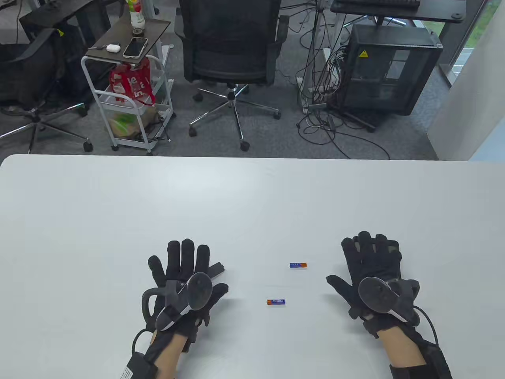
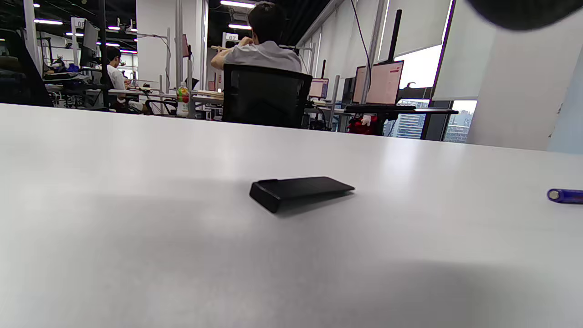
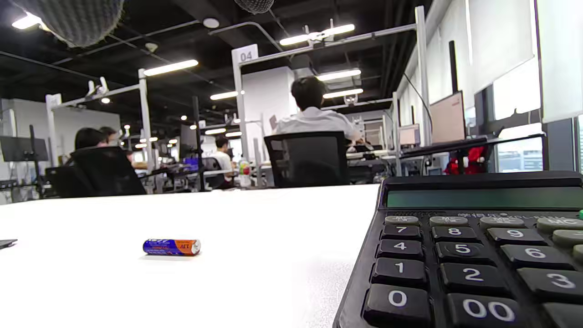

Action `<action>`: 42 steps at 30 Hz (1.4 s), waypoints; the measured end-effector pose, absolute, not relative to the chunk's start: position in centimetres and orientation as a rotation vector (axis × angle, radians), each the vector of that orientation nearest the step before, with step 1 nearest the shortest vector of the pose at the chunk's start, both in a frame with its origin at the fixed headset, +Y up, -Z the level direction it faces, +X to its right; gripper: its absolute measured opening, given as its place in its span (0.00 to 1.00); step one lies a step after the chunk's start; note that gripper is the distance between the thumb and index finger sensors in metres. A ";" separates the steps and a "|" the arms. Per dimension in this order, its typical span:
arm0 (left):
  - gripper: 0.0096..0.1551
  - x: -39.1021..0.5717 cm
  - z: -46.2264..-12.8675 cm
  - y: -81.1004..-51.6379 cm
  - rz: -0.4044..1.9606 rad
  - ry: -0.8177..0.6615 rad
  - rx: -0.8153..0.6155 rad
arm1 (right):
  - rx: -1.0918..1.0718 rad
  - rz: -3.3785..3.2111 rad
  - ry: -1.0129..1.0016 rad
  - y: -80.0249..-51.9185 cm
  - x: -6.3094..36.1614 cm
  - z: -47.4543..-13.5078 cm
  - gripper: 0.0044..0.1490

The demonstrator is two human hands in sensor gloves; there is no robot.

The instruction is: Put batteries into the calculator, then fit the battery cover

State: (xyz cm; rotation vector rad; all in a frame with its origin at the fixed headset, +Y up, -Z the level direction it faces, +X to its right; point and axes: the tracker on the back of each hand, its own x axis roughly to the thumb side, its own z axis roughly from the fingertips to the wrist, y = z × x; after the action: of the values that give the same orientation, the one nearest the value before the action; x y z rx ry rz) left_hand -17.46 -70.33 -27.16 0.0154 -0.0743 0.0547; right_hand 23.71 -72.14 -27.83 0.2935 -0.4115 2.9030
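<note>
Two blue-and-orange batteries lie on the white table: one further back and one nearer me. The black battery cover sticks out from under my left hand, which is spread open just above it. In the left wrist view the cover lies free on the table. My right hand is spread open over the black calculator, which it mostly hides. The right wrist view shows the calculator lying keys up, with a battery to its left.
Beyond the table's far edge stand an office chair, a white cart and a computer case with cables. A battery's end shows at the right edge of the left wrist view.
</note>
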 end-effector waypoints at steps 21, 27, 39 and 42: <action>0.61 -17.4 -27.0 -70.2 0.080 -0.082 0.021 | 0.248 2.887 -0.404 -72.3 24.1 -28.3 0.57; 0.61 -17.4 -27.0 -70.3 0.087 -0.081 0.008 | 0.201 2.904 -0.366 -73.0 24.4 -28.7 0.58; 0.61 -17.3 -27.0 -70.5 0.088 -0.086 -0.009 | -0.073 2.992 -0.101 -75.7 25.6 -30.7 0.61; 0.61 -17.2 -27.0 -70.6 0.087 -0.091 -0.013 | -0.171 3.035 0.044 -76.7 25.8 -31.1 0.62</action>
State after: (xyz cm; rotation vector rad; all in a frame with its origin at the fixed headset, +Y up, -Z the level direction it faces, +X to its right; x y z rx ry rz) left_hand -17.21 -70.57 -26.96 -0.0129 -0.0907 0.0872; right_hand 25.80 -76.73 -31.14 -0.1713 0.0437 3.0347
